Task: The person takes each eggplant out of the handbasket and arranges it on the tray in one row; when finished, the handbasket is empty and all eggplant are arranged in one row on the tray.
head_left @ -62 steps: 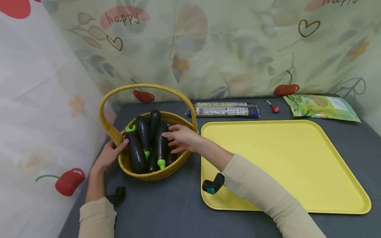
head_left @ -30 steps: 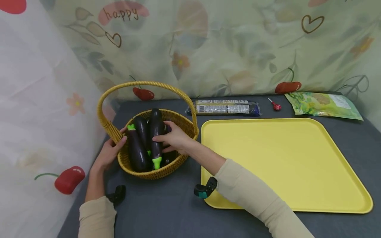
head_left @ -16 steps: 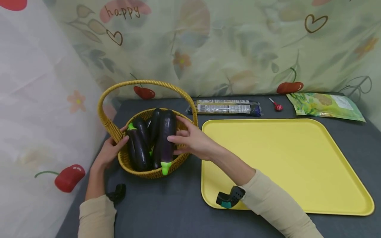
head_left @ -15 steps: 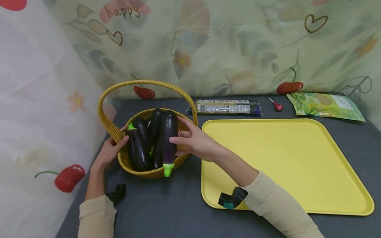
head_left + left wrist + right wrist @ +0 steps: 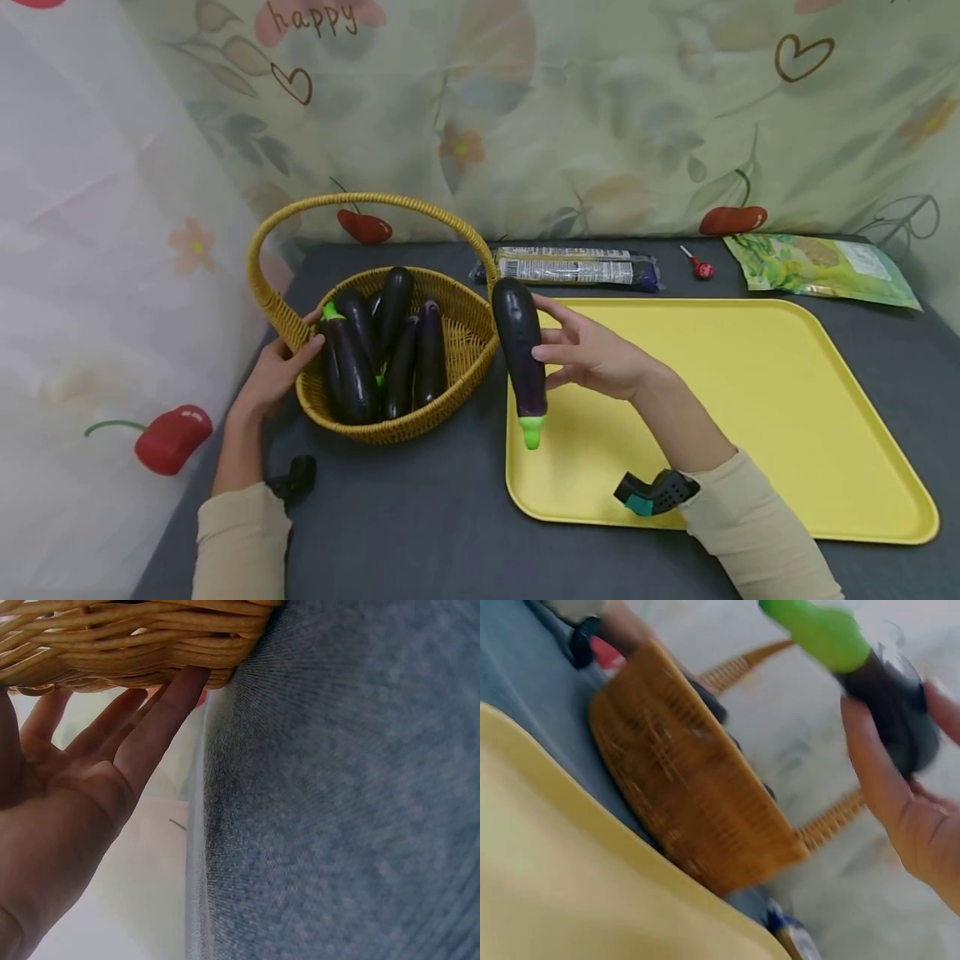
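My right hand (image 5: 600,354) pinches a dark purple eggplant (image 5: 519,337) between thumb and fingers, its bright green stem end pointing down. It is held in the air at the left edge of the yellow tray (image 5: 720,408). In the right wrist view the green stem end (image 5: 829,634) sticks out past the fingers. On the left, my left hand (image 5: 272,379) grips the side of the woven basket (image 5: 468,346) near the handle's base, thumb over the rim. In the left wrist view its fingertips touch the basket's outer wall (image 5: 142,645). Several eggplants (image 5: 360,375) lie in the basket.
Behind the tray lie a clear-wrapped long package (image 5: 570,271), a red lollipop (image 5: 701,268) and a green bag (image 5: 821,267). A grey cloth (image 5: 405,517) covers the table. Patterned curtains (image 5: 585,117) stand behind and at the left.
My right hand has reached into the basket, taken hold of an eggplant, lifted it out and carried it right to the tray's left edge. My left hand has stayed at the basket.
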Available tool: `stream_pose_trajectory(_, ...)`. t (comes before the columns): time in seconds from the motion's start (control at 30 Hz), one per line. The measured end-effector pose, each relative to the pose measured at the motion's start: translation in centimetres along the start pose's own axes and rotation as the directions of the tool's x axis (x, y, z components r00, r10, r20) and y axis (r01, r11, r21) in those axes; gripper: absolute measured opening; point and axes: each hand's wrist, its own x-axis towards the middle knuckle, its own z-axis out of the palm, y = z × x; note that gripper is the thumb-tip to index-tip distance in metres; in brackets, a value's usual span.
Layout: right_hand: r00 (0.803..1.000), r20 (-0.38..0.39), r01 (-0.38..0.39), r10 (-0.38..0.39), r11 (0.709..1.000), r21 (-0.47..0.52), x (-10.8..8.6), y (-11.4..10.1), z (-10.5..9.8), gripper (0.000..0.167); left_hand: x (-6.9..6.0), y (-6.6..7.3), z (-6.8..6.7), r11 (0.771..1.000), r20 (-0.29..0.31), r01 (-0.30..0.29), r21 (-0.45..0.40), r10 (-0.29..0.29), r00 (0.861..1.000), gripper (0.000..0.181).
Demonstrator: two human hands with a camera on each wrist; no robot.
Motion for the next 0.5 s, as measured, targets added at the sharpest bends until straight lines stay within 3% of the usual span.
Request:
stream_pose_trajectory(0.13,0.999,0.015,-0.04,0.041,0.999,-0.022,-0.7,-0.2,-2.0,0.089,0.2,0.0,0.0,1.0,0.002,-0.011,-0.001,0.011,1.0,0.063)
stream_pose_trajectory(0.27,0.995,-0.086,-0.055,0.055,0.998,-0.006,-0.5,0.6,-4.1,0.082,0.4,-0.1,0.0,1.0,-0.002,-0.02,-0.002,0.02,1.0,0.062)
stream_pose_trajectory(0.37,0.975,-0.199,-0.097,0.098,0.995,0.016,0.1,2.0,-5.3,0.079,0.5,-0.3,-0.1,1.0,-0.008,-0.009,0.007,0.009,1.0,0.063)
stream_pose_trajectory(0.5,0.935,-0.307,-0.177,0.176,0.984,0.027,1.2,3.9,-5.8,0.078,0.5,-0.3,-0.1,1.0,-0.014,0.012,0.025,-0.012,1.0,0.064)
